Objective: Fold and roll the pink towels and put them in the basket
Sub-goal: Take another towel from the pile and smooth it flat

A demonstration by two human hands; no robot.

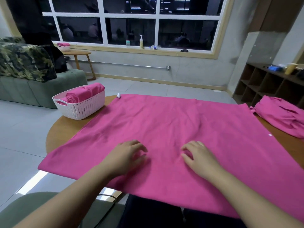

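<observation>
Left hand [126, 155] and right hand [197, 155] rest loosely open on the spread towel [164, 125]. Soft, limp, light; pinch corners at 10 and 2 o'clock to fold.

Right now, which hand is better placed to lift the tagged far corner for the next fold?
Left, probably. The tag marks the spread towel's far corner beside the basket, on the left hand's side. The right hand would have to cross over. Both rest near the middle.

A round wooden table [65, 129] carries everything. On it lie a spread pink towel [164, 129], a white basket [82, 107] at its left and a towel pile [283, 117] at its right.
</observation>
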